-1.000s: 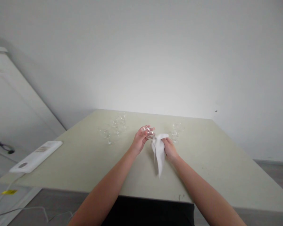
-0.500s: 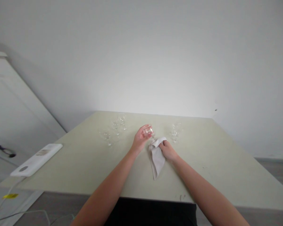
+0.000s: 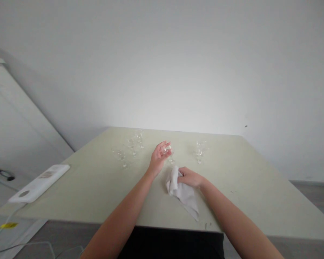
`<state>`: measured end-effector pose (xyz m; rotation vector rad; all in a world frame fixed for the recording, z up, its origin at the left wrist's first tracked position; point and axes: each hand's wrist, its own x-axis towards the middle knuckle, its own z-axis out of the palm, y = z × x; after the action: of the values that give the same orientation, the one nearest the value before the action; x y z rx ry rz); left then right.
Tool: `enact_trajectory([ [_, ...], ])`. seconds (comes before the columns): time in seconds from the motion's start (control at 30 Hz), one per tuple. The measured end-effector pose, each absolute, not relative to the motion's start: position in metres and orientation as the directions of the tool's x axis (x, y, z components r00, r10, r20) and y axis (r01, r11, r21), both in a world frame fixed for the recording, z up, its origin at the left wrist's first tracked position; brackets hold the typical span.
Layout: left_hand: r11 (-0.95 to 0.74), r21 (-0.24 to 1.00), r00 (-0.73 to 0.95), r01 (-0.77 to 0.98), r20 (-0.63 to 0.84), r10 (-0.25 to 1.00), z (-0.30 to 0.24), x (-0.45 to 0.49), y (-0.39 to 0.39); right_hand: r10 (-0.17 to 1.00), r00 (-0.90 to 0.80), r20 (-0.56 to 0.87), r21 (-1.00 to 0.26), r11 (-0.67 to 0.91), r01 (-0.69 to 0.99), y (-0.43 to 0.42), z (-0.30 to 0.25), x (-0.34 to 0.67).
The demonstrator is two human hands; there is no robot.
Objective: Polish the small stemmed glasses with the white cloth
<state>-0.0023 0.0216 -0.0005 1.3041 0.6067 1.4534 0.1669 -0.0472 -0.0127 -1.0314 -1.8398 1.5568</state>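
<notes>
My left hand is closed round the bowl of a clear stemmed glass over the middle of the table. The glass's foot points down and toward me. Just nearer to me, my right hand grips a pale cloth, which hangs in folds toward the front edge. Part of the cloth is bunched up between thumb and fingers. The cloth and the glass appear apart.
Several stemmed glasses stand to the left on the pale green table. More clear glasses are on the right. A white power strip with a cable lies at the left edge. Behind is a white wall.
My right hand has drawn the cloth down toward me, away from the glass, and its folds have shifted. My left hand has moved slightly left, with the glass's foot now showing.
</notes>
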Motion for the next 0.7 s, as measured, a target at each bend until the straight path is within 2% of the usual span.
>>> enact_trajectory([
  [0.07,-0.282,0.905,0.218,-0.319,0.360,0.907,-0.004,0.001,0.021,0.622,-0.779,-0.080,-0.970,0.131,0.205,-0.053,-0.009,0.164],
  [0.13,-0.250,0.925,0.305,-0.285,0.335,0.892,-0.008,0.007,0.018,0.510,-0.857,-0.070,-0.969,0.168,0.179,-0.055,-0.008,0.162],
  [0.3,-0.230,0.948,0.472,-0.219,0.309,0.826,-0.018,0.015,0.008,0.530,-0.846,-0.053,-0.967,0.185,0.176,-0.053,-0.010,0.162],
  [0.4,-0.310,0.951,0.433,-0.016,0.286,0.855,-0.026,0.012,0.010,0.518,-0.854,-0.049,-0.966,0.193,0.173,-0.052,-0.010,0.163],
  [0.47,-0.405,0.896,0.418,0.182,0.303,0.857,-0.033,0.008,0.016,0.505,-0.861,-0.056,-0.966,0.189,0.174,-0.052,-0.010,0.163],
  [0.53,-0.543,0.783,0.509,0.305,0.348,0.787,-0.040,0.006,0.024,0.497,-0.866,-0.052,-0.966,0.195,0.169,-0.052,-0.009,0.163],
  [0.6,-0.663,0.682,0.631,0.309,0.375,0.679,-0.045,0.007,0.031,0.492,-0.870,-0.025,-0.966,0.212,0.148,-0.051,-0.009,0.163],
  [0.7,-0.752,0.615,0.735,0.237,0.393,0.552,-0.047,0.013,0.032,0.450,-0.893,-0.015,-0.962,0.237,0.136,-0.052,-0.008,0.163],
])
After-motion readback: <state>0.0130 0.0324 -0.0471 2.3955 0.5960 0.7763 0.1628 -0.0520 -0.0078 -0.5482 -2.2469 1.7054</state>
